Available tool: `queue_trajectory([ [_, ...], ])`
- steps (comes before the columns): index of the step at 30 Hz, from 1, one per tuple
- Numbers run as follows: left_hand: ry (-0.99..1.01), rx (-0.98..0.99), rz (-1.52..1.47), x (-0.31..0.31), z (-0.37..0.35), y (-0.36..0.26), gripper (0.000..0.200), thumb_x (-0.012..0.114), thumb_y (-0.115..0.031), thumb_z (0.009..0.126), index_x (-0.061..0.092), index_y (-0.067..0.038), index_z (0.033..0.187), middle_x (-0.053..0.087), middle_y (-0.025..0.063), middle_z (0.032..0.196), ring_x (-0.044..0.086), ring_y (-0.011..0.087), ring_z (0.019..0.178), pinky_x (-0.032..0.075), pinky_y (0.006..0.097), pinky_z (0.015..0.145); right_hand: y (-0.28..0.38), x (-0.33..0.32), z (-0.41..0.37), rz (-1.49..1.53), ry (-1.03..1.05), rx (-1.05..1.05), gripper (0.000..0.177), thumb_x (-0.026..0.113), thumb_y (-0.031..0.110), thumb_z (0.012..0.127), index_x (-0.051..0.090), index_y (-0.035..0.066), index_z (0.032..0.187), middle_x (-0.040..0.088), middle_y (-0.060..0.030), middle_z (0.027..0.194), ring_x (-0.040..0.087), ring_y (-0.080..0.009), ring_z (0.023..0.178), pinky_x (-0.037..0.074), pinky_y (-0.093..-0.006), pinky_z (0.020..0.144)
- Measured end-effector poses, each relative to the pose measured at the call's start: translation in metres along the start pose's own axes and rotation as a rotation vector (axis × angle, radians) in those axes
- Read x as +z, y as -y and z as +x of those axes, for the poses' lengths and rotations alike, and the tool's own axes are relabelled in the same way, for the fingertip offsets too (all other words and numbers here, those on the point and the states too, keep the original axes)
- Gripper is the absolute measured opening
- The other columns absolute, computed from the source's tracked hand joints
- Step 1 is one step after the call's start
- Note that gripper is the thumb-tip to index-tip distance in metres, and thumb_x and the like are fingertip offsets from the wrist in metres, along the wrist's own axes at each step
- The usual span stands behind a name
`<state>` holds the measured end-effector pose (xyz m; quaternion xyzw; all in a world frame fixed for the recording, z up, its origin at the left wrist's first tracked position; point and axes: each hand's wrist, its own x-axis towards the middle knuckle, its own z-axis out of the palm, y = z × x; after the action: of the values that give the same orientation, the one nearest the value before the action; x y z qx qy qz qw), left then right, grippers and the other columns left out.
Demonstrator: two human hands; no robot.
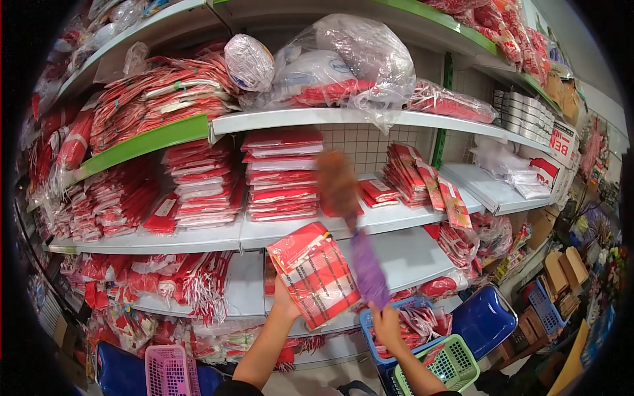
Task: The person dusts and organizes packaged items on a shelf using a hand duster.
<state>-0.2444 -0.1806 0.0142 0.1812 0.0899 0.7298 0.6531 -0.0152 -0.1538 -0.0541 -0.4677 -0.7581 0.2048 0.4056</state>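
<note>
My left hand (284, 300) is closed on the lower left side of a clear plastic packet (316, 274) with folded red-and-white contents and dark print. My right hand (385, 325) grips the lower end of a feather duster (370, 270), purple below and brown above. The duster is tilted up to the left and smeared by motion. Its brown head overlaps the middle shelf (284, 231) in this view, just right of a neat stack of red and white packets (282, 175).
More red packets (198, 185) fill the shelf to the left. Large clear bags (343, 59) lie on the shelf above. Below right are a blue basket (366, 323), a green basket (465, 356) and a blue chair (485, 320); a pink basket (172, 369) stands below left.
</note>
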Motion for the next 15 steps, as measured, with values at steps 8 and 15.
queue_trajectory([
  [8, 0.036, -0.147, 0.121, -0.002, 0.014, 0.011, 0.049, 0.037, -0.041, 0.091, 0.049, -0.002, 0.119, 0.055, 0.0146, 0.117, 0.057, 0.0275, 0.103, 0.044, 0.0429, 0.091, 0.001, -0.024, 0.164, 0.944, 0.405, 0.219, 0.016, 0.049, 0.008, 0.086, 0.036, 0.005, 0.094, 0.043, -0.0054, 0.067, 0.043, -0.0128, 0.051, 0.040, -0.0281, 0.044],
  [15, 0.062, -0.213, 0.118, -0.009, 0.017, 0.020, 0.048, 0.038, -0.040, 0.092, 0.048, -0.003, 0.121, 0.055, 0.0130, 0.118, 0.057, 0.0247, 0.104, 0.046, 0.0396, 0.090, 0.019, -0.021, 0.208, 0.463, 0.202, 0.068, 0.073, 0.056, 0.016, 0.085, 0.013, 0.002, 0.140, 0.045, -0.0117, 0.088, 0.046, -0.0202, 0.071, 0.043, -0.0320, 0.063],
])
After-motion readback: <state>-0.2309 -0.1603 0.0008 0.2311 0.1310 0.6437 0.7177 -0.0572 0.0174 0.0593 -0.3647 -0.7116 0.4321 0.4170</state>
